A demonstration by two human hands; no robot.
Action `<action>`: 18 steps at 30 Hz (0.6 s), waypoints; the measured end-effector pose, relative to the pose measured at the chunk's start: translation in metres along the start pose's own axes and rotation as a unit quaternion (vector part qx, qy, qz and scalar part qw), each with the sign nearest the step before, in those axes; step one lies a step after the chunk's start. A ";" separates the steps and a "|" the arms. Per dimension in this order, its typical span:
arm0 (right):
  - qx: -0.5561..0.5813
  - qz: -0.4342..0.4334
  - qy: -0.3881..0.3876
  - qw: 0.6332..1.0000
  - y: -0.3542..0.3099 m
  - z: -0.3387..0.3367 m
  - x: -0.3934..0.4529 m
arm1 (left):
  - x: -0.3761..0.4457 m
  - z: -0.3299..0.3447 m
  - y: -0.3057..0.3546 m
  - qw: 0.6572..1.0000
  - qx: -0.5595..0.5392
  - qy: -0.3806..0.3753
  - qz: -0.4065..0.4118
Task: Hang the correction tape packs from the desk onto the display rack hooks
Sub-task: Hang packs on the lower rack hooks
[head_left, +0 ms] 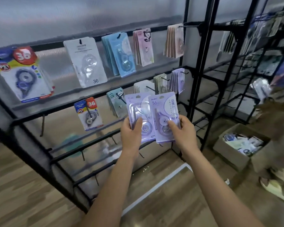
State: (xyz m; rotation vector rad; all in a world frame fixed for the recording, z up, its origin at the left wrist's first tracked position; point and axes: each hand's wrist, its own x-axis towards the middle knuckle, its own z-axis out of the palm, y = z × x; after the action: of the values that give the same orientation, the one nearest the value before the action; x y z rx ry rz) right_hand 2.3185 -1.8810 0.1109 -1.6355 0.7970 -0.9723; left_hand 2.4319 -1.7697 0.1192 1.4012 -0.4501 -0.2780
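Note:
My left hand (pixel 131 133) grips a stack of lilac correction tape packs (pixel 138 112) by the lower left edge, thumb across the front. My right hand (pixel 183 131) holds a second lilac pack stack (pixel 163 110) just to the right, overlapping the first. Both stacks are upright in front of the black display rack (pixel 202 66), below its second rail. Matching lilac packs (pixel 177 80) hang on a hook at the right end of that rail. A bare hook (pixel 150 88) juts out just above the held packs.
Other packs hang on the rack: blue-and-red ones (pixel 24 74), a white one (pixel 87 61), light blue (pixel 120 54), pink (pixel 143 46) and beige (pixel 175 40). An open cardboard box (pixel 231 154) of packs sits on the floor at right. A person's shoe (pixel 275 185) is beside it.

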 end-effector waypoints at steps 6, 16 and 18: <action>-0.002 0.013 0.007 1.000 0.029 -0.021 0.072 | 0.047 0.063 -0.023 1.000 0.013 -0.008 -0.019; -0.029 0.045 0.052 0.997 0.066 -0.059 0.210 | 0.138 0.185 -0.051 0.998 -0.003 -0.037 -0.047; -0.029 0.053 0.057 0.997 0.077 -0.062 0.230 | 0.148 0.201 -0.058 0.997 0.004 -0.043 -0.056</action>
State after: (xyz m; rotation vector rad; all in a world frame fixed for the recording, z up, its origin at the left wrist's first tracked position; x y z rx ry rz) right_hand 2.3647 -2.1264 0.0937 -1.5815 0.9879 -0.9825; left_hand 2.4747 -2.0218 0.1035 1.4290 -0.4451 -0.4298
